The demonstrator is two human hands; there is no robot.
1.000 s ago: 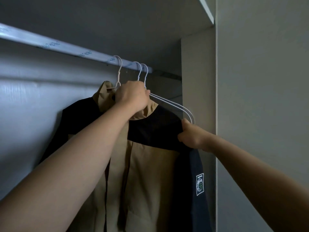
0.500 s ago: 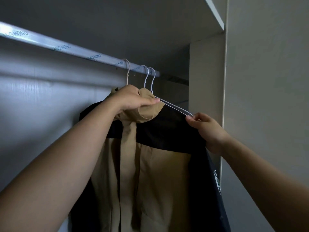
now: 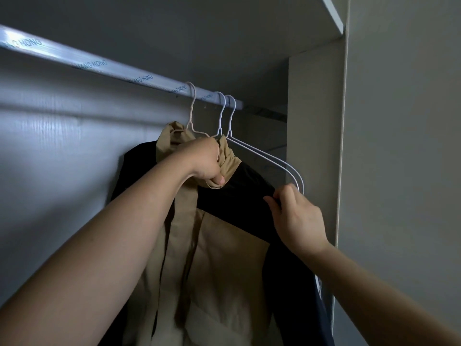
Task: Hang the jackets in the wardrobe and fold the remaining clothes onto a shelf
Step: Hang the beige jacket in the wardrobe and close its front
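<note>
Since half a second ago my right hand has dropped from the hanger wire onto the jacket's shoulder, and my left hand has rolled over the collar into a fist. Both forearms reach up from the bottom corners of the head view. The right hand's fingertips pinch the black shoulder fabric at its outer edge. The left hand is clenched round the tan collar, thumb underneath. The jacket, tan in front with black shoulders and sleeves, hangs between my arms on a wire hanger hooked over the rail. Two empty white hangers hang just to its right, their bend right above my right fingers. Farther back stand the wardrobe's side panel and, overhead, a shelf.
</note>
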